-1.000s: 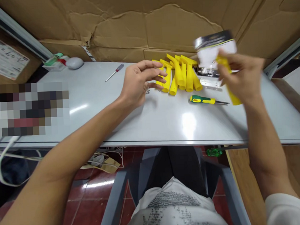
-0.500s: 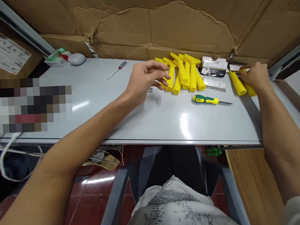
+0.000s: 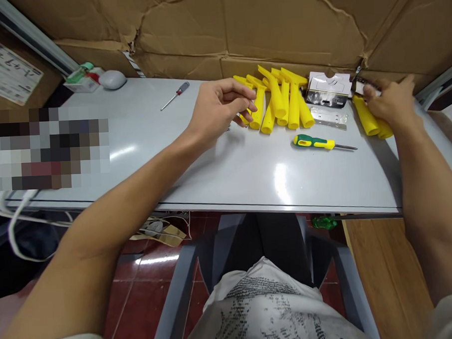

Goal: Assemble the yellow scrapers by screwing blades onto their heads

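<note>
My left hand (image 3: 221,109) hovers over the table beside a row of yellow plastic T-shaped handles (image 3: 281,99). Its fingers are loosely curled and apart, with nothing visible in them. At the far right my right hand (image 3: 395,99) reaches over two more yellow handles (image 3: 366,116), fingers spread; whether it touches them I cannot tell. By its thumb lies a small dark and white packet (image 3: 367,87), partly covered by the hand. Between the hands are a white and black cardboard package (image 3: 328,89), flat metal blades in clear wrap (image 3: 328,118) and a green and yellow screwdriver (image 3: 322,142).
A smaller screwdriver (image 3: 175,96) lies at the back left, near a white computer mouse (image 3: 112,80) and a small clear box (image 3: 82,82). Cardboard (image 3: 265,28) walls the back of the white table (image 3: 219,180). White cables (image 3: 17,228) hang off the left edge.
My right hand has lifted slightly off the yellow handles, its fingers spreading. My left hand stays nearly in place. The whole view has shifted a little.
</note>
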Motion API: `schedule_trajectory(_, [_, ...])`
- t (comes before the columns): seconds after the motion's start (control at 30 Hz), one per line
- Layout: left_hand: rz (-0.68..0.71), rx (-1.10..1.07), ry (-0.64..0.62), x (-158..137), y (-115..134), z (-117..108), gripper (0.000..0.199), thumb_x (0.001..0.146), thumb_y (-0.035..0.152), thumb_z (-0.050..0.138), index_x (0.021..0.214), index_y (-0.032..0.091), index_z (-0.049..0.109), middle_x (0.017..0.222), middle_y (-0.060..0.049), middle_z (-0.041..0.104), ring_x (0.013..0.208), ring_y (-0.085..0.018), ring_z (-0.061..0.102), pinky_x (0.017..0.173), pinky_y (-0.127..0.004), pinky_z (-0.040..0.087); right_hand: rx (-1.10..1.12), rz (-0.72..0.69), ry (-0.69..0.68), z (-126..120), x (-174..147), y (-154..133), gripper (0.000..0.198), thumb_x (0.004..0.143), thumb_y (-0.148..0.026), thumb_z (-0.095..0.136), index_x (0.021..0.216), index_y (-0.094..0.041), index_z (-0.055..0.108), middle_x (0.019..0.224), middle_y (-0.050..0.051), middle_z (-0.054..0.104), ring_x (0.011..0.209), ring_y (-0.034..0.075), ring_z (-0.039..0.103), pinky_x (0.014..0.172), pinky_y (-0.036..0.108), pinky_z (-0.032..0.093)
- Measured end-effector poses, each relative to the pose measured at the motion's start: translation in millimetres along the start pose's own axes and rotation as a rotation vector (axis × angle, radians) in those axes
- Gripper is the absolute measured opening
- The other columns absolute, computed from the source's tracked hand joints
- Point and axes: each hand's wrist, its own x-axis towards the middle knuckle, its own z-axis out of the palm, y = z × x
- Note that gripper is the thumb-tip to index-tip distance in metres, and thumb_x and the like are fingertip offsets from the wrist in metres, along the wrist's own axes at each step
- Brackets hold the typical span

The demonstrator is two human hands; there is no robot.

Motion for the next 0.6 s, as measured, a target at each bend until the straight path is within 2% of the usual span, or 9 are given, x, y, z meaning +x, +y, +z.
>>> schedule_trajectory(0.07, [0.083, 0.17, 0.032, 8.1, -8.2, -6.8, 0.003, 0.093, 0.027, 0.085, 0.097, 0.027, 0.086, 0.101, -0.002, 0.091, 0.092, -0.022, 0.082, 0.084, -0.037, 0.069, 0.111, 0.06, 0.12, -11.7, -3.9, -10.8, 0.046, 0.132, -0.032, 0.064, 0.17, -0.013, 0.083, 0.176, 0.044, 0.061, 0.164, 0.041, 0.068, 0.109, 0.055, 0.047])
schedule_trajectory(0.13, [0.174, 0.358, 0.05, 18.1, -17.9, -15.5, 0.006, 0.093, 0.028, 0.088, 0.098, 0.026, 0.087, 0.106, -0.002, 0.092, 0.105, -0.025, 0.08, 0.1, -0.041, 0.067, 0.202, -0.002, 0.161, -26.0, -10.4, -26.3, 0.04, 0.128, -0.021, 0.062, 0.157, -0.011, 0.088, 0.158, 0.036, 0.078, 0.151, 0.035, 0.077, 0.113, 0.051, 0.05])
schedule_trajectory(0.2, [0.23, 0.476, -0.023, 27.2, -28.1, -24.4, 0.018, 0.092, 0.036, 0.097, 0.106, 0.028, 0.09, 0.121, -0.003, 0.093, 0.123, -0.031, 0.077, 0.12, -0.049, 0.064, 0.294, -0.177, 0.098, -40.0, -21.9, -48.2, 0.036, 0.126, -0.025, 0.063, 0.142, -0.011, 0.093, 0.134, 0.03, 0.089, 0.128, 0.032, 0.084, 0.11, 0.046, 0.054])
schedule_trajectory(0.27, [0.251, 0.503, -0.15, 33.1, -38.2, -31.2, 0.04, 0.086, 0.049, 0.109, 0.119, 0.032, 0.093, 0.145, -0.006, 0.091, 0.148, -0.039, 0.073, 0.142, -0.057, 0.053, 0.426, -0.365, 0.033, -51.5, -37.9, -77.4, 0.041, 0.126, -0.036, 0.061, 0.135, -0.013, 0.094, 0.129, 0.027, 0.091, 0.118, 0.032, 0.084, 0.108, 0.045, 0.057])
schedule_trajectory(0.33, [0.258, 0.531, -0.242, 34.9, -48.0, -34.0, 0.061, 0.081, 0.056, 0.115, 0.133, 0.033, 0.094, 0.166, -0.01, 0.084, 0.171, -0.046, 0.064, 0.155, -0.062, 0.039, 0.505, -0.519, -0.064, -59.2, -54.5, -111.6, 0.049, 0.128, -0.043, 0.053, 0.145, -0.015, 0.091, 0.131, 0.022, 0.091, 0.116, 0.033, 0.084, 0.109, 0.046, 0.059])
schedule_trajectory(0.4, [0.268, 0.62, -0.293, 33.1, -56.4, -32.8, 0.072, 0.087, 0.058, 0.111, 0.151, 0.03, 0.091, 0.181, -0.014, 0.075, 0.185, -0.048, 0.052, 0.16, -0.066, 0.032, 0.486, -0.613, -0.151, -62.2, -66.5, -145.9, 0.058, 0.129, -0.05, 0.052, 0.165, -0.017, 0.082, 0.136, 0.022, 0.091, 0.124, 0.04, 0.085, 0.113, 0.053, 0.061])
schedule_trajectory(0.47, [0.274, 0.72, -0.331, 29.6, -62.2, -28.5, 0.074, 0.097, 0.055, 0.102, 0.164, 0.027, 0.086, 0.187, -0.016, 0.07, 0.19, -0.047, 0.046, 0.16, -0.068, 0.032, 0.424, -0.673, -0.228, -60.7, -72.1, -174.4, 0.073, 0.128, -0.068, 0.052, 0.18, -0.02, 0.071, 0.142, 0.023, 0.089, 0.132, 0.047, 0.083, 0.114, 0.059, 0.063])
schedule_trajectory(0.53, [0.274, 0.78, -0.35, 26.1, -65.0, -22.6, 0.069, 0.105, 0.046, 0.094, 0.17, 0.026, 0.082, 0.188, -0.015, 0.069, 0.189, -0.046, 0.048, 0.159, -0.068, 0.035, 0.365, -0.713, -0.249, -56.1, -72.8, -193.5, 0.08, 0.123, -0.077, 0.059, 0.183, -0.024, 0.068, 0.149, 0.025, 0.087, 0.137, 0.053, 0.081, 0.114, 0.065, 0.065])
schedule_trajectory(0.6, [0.279, 0.806, -0.348, 24.2, -66.0, -16.1, 0.064, 0.109, 0.038, 0.089, 0.171, 0.025, 0.082, 0.187, -0.014, 0.07, 0.187, -0.045, 0.052, 0.158, -0.068, 0.039, 0.338, -0.731, -0.245, -50.8, -71.9, -203.6, 0.075, 0.119, -0.071, 0.066, 0.177, -0.024, 0.074, 0.15, 0.026, 0.086, 0.137, 0.055, 0.08, 0.114, 0.069, 0.065])
